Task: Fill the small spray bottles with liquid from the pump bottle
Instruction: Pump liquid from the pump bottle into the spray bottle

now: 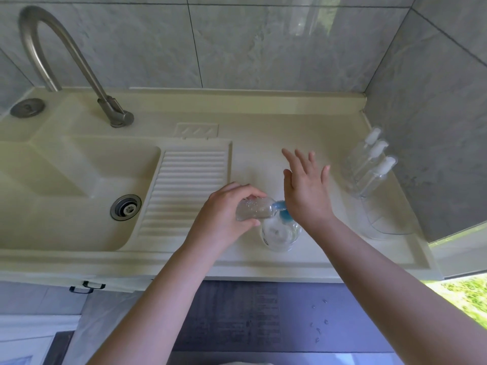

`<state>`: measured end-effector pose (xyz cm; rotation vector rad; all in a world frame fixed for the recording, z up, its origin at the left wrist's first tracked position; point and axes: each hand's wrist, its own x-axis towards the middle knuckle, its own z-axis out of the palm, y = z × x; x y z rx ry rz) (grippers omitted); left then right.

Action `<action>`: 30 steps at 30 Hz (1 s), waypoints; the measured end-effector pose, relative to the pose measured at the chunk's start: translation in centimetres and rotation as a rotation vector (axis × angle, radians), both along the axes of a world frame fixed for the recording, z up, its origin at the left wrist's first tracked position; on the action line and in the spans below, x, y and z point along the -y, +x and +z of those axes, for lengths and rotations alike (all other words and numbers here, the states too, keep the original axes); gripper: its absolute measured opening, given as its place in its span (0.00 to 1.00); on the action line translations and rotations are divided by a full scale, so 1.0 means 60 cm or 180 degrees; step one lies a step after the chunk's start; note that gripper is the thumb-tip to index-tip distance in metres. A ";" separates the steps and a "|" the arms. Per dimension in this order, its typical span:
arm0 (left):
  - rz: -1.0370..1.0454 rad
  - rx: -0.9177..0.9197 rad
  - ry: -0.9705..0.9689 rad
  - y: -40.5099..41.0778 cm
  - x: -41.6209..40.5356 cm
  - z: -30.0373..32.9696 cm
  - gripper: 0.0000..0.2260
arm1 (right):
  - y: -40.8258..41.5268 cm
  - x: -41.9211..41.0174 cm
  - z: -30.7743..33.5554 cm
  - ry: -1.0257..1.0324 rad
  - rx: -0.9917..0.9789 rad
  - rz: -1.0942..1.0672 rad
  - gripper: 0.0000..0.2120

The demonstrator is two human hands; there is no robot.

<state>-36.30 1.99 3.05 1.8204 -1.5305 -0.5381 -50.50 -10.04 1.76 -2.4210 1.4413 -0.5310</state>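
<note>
From the head view, the cream counter [263, 127] runs between a moulded sink [66, 180] on the left and a grey tiled side wall on the right, with a raised lip along the back against grey marbled wall tiles. Its front edge drops to a dark floor below, where a few drops lie. The widest open stretch of counter lies behind the hands, between the ribbed draining board [189, 188] and the tray on the right. The left hand [224, 214] curls its fingers round a small clear spray bottle [254, 209], capless, held tipped on its side with its mouth toward the blue pump head [283, 208] of the pump bottle [280, 233]. That pump bottle, round and transparent, stands near the counter's front edge, just below both hands. The right hand [307, 185] has its fingers straight and spread, gripping nothing, its heel over the pump head; whether it presses down cannot be told. Well apart on the right, three more small spray bottles [369, 167] with white tops lean together in a clear plastic tray [384, 225] close to the side wall. A brushed-metal gooseneck tap [68, 56] arches over the sink, which has a metal drain [125, 207]. At the lower right, bright green shows past the counter's end.
</note>
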 end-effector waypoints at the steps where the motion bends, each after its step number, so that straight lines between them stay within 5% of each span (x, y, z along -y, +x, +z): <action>1: 0.0015 0.0004 0.0007 0.001 0.001 0.000 0.22 | -0.001 0.000 -0.004 -0.0031 -0.0035 -0.0018 0.23; 30: 0.0049 0.0017 0.0075 -0.001 0.001 0.000 0.22 | -0.004 0.003 -0.005 0.0285 -0.0109 -0.0159 0.25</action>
